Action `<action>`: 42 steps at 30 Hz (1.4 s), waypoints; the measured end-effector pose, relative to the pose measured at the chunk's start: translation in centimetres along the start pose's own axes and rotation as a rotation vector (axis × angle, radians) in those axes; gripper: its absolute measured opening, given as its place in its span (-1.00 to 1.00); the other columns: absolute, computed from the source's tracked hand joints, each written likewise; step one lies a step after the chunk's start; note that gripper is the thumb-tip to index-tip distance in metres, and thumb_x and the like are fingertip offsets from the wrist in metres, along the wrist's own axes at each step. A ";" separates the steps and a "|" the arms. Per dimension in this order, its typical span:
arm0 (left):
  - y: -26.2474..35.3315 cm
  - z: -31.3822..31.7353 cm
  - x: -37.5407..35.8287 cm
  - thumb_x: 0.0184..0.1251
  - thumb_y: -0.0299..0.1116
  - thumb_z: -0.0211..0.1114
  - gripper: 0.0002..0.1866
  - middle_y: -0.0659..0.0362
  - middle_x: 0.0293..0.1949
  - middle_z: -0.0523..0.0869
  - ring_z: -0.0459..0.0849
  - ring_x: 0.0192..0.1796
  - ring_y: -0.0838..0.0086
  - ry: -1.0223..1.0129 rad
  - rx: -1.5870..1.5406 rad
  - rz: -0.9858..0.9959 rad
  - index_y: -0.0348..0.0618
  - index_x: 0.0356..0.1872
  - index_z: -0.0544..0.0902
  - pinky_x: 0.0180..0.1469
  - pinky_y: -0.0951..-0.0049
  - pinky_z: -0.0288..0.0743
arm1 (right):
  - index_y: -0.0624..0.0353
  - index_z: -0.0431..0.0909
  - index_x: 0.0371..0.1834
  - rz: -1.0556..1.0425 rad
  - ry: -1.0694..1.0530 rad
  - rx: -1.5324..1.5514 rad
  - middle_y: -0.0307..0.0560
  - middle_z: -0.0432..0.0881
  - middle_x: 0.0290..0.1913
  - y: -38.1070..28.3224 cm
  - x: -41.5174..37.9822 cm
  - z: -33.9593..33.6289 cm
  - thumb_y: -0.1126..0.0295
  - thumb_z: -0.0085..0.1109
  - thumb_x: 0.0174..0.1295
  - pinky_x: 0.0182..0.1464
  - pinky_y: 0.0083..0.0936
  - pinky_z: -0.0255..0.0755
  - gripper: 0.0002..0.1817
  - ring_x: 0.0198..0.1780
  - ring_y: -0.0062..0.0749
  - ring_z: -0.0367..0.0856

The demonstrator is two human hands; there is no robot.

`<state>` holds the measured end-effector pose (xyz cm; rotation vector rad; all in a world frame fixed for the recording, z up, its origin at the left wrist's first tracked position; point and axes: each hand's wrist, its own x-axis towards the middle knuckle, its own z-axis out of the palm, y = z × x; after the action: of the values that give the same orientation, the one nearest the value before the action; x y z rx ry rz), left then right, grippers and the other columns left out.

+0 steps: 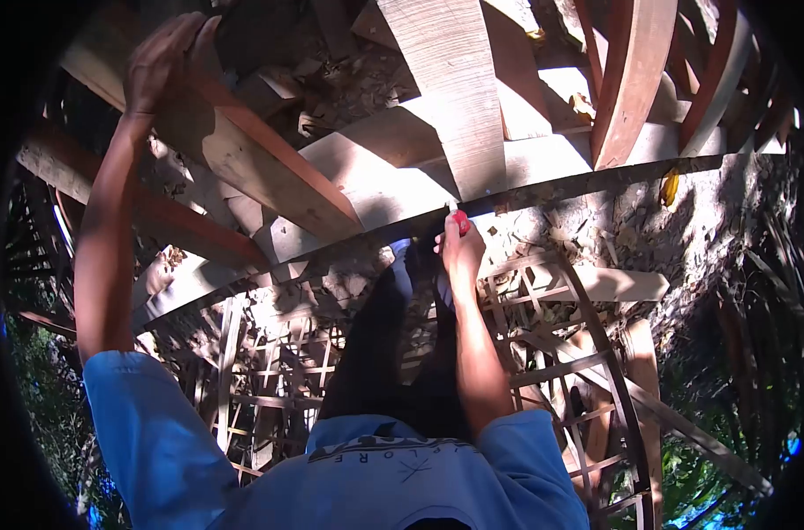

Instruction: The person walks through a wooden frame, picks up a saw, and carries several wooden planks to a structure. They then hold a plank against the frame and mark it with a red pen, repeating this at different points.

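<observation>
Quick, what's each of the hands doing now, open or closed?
Left hand: against a wooden beam; open or closed can't be told.
Right hand: closed, holding a red-handled tool.

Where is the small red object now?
The red object is in the right hand, slightly above and right of the head view's centre, near the lower end of the broad pale plank.

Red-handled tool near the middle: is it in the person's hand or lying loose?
In hand: the right hand is closed around the red-handled tool, its pale tip poking out. Whether the tip touches the wood, I cannot tell.
</observation>
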<state>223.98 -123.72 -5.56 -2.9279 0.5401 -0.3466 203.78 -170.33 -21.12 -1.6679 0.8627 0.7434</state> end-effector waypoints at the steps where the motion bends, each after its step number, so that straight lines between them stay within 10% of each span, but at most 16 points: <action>1: -0.9 0.6 -0.3 0.32 -0.38 0.29 -0.76 0.03 -0.07 0.73 0.71 -0.03 0.13 -0.010 0.009 0.022 -0.20 -0.04 0.67 0.03 0.28 0.58 | 0.34 0.57 -0.35 -0.094 0.059 -0.121 -0.07 0.61 -0.61 0.3 0.5 1.1 0.11 0.08 0.36 -0.49 -0.47 0.46 -0.58 -0.59 -0.44 0.61; 2: -1.6 0.8 -0.7 0.33 -0.39 0.26 -0.75 0.03 -0.04 0.73 0.71 -0.01 0.12 -0.018 0.014 0.044 -0.20 -0.01 0.67 0.06 0.27 0.57 | 0.34 0.56 -0.37 -0.188 0.120 -0.242 -0.05 0.60 -0.62 0.5 1.2 2.0 0.08 0.05 0.35 -0.48 -0.42 0.46 -0.55 -0.59 -0.39 0.61; 3: 4.1 -3.3 2.9 0.29 -0.29 0.33 -0.69 0.07 -0.59 0.47 0.54 -0.48 0.12 0.058 0.037 0.047 -0.13 -0.58 0.45 -0.36 0.19 0.40 | 0.35 0.57 -0.37 -0.178 0.162 -0.208 -0.02 0.60 -0.61 -0.2 1.5 2.9 0.05 0.02 0.34 -0.43 -0.35 0.46 -0.52 -0.59 -0.32 0.60; 10: 4.0 -3.2 2.5 0.26 -0.40 0.32 -0.71 0.03 -0.59 0.43 0.52 -0.49 0.09 0.130 -0.055 0.042 -0.17 -0.58 0.41 -0.39 0.17 0.35 | 0.35 0.60 -0.40 -0.516 0.667 -0.382 0.21 0.65 -0.48 2.1 4.1 7.8 0.17 0.15 0.32 -0.29 -0.16 0.49 -0.62 -0.43 0.02 0.67; 24: 3.9 -3.1 2.5 0.26 -0.37 0.33 -0.72 0.05 -0.60 0.47 0.53 -0.51 0.10 0.193 -0.070 0.090 -0.15 -0.58 0.45 -0.41 0.19 0.36 | 0.37 0.63 -0.39 -0.368 0.558 -0.428 0.30 0.65 -0.44 0.7 3.1 6.7 0.21 0.11 0.29 -0.25 -0.11 0.48 -0.63 -0.34 0.18 0.66; 26: -6.9 11.0 -2.3 0.27 -0.35 0.34 -0.73 0.05 -0.60 0.48 0.53 -0.50 0.09 0.353 -0.568 -0.063 -0.14 -0.56 0.47 -0.40 0.18 0.37 | 0.36 0.61 -0.42 -0.344 0.596 -0.476 0.31 0.64 -0.43 2.8 3.1 6.1 0.18 0.12 0.27 -0.23 -0.04 0.47 -0.62 -0.33 0.19 0.67; 28: 1.3 0.3 1.0 0.27 -0.35 0.34 -0.73 0.05 -0.60 0.48 0.53 -0.50 0.09 0.193 -0.121 0.055 -0.14 -0.56 0.47 -0.40 0.18 0.37 | 0.37 0.61 -0.43 -0.321 0.553 -0.416 0.30 0.65 -0.43 3.4 3.7 6.1 0.20 0.13 0.26 -0.22 -0.05 0.49 -0.63 -0.31 0.19 0.67; 42: 3.4 -3.0 2.1 0.27 -0.33 0.35 -0.71 0.06 -0.63 0.47 0.52 -0.52 0.11 0.161 -0.028 0.084 -0.11 -0.58 0.45 -0.40 0.17 0.37 | 0.35 0.57 -0.51 -0.349 0.483 -0.290 0.18 0.63 -0.56 0.9 4.3 7.1 0.24 0.02 0.23 -0.32 -0.11 0.49 -0.64 -0.46 0.12 0.66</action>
<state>223.98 -127.97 -2.87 -2.9096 0.6923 -0.5719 205.00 -164.32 -26.85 -2.2380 0.7798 0.2283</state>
